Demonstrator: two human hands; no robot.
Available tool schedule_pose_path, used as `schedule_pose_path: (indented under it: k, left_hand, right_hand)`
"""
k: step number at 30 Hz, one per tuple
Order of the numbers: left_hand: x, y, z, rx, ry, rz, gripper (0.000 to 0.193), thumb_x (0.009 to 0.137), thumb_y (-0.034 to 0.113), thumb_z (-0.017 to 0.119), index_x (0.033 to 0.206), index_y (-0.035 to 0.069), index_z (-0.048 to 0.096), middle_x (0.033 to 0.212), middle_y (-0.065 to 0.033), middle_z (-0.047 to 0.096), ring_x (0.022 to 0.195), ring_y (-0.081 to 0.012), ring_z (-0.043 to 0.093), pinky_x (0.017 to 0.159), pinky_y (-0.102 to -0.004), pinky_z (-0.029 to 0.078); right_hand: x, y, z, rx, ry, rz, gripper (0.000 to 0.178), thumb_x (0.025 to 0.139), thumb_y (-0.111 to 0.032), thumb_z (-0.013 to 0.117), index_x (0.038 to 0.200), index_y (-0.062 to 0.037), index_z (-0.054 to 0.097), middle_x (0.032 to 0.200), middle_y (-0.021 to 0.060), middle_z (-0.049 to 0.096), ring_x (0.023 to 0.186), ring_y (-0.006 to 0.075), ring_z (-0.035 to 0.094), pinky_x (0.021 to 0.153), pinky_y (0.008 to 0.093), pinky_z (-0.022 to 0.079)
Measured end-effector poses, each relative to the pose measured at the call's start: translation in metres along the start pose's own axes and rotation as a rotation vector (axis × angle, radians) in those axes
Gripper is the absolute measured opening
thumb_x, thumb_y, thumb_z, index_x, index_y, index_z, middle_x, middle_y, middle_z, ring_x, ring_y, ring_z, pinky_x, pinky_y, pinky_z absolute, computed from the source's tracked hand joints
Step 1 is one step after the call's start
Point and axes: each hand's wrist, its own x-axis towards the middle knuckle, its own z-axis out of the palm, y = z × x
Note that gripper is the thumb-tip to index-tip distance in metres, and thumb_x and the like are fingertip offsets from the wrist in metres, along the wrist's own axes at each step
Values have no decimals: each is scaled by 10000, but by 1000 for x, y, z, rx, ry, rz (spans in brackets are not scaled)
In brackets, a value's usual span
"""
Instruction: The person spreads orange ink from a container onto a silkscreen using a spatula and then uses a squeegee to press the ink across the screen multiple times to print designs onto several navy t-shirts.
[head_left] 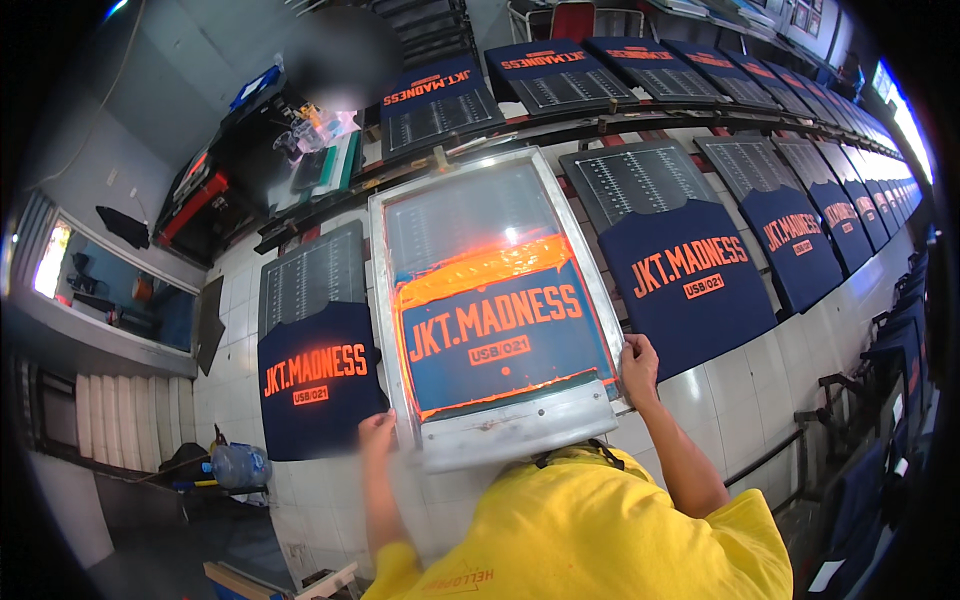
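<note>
A silk-screen frame with pale metal sides lies in front of me over a board, an orange lettering design showing in its mesh. Bright orange ink is banked across the middle of the mesh. A wide metal squeegee rests across the frame's near end. My left hand is closed at the frame's lower left edge, beside a printed navy shirt. On the opposite edge, my right hand is closed around the frame's side, near another printed navy shirt. Fingertips of both hands are partly hidden.
Dark boards with printed navy shirts run in a row to the right. A second row of shirts lies beyond a long rail. Cups and containers crowd a far-left surface. A water jug stands lower left.
</note>
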Motion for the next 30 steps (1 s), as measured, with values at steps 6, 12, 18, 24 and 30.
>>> schedule_pose_path:
  k: [6,12,18,24,30]
  left_hand:
    - [1,-8,3,-123,94,3,244,947,220,650,830,8,681,738,-4,638,615,-89,558,564,-261,442]
    - [-18,12,22,-181,260,102,252,945,198,638,882,-41,683,773,-31,649,668,-115,582,627,-277,451]
    - [-56,35,42,-199,253,168,268,951,191,615,888,-62,677,775,-35,639,678,-113,581,639,-269,451]
    - [-100,51,123,-272,206,322,271,960,184,588,922,-65,691,804,-46,665,697,-118,595,661,-268,461]
    - [-166,92,271,-213,303,253,295,963,203,593,922,-72,691,801,-42,665,706,-107,571,671,-267,455]
  right_hand:
    - [5,3,2,-104,-20,33,243,899,-107,562,1069,30,671,870,164,706,808,228,678,745,349,514]
    - [12,22,-7,-65,-48,-18,270,913,-121,553,1074,47,690,829,159,714,733,185,665,710,323,512]
    - [20,9,-48,43,-48,-30,265,919,-107,556,1085,50,691,803,123,710,708,136,634,681,302,501]
    - [73,11,-133,18,-36,-46,259,905,-95,565,1075,57,689,842,185,720,757,202,691,714,322,524]
    - [154,87,-249,1,20,-107,237,908,-67,582,1074,63,691,751,28,648,687,72,543,647,255,463]
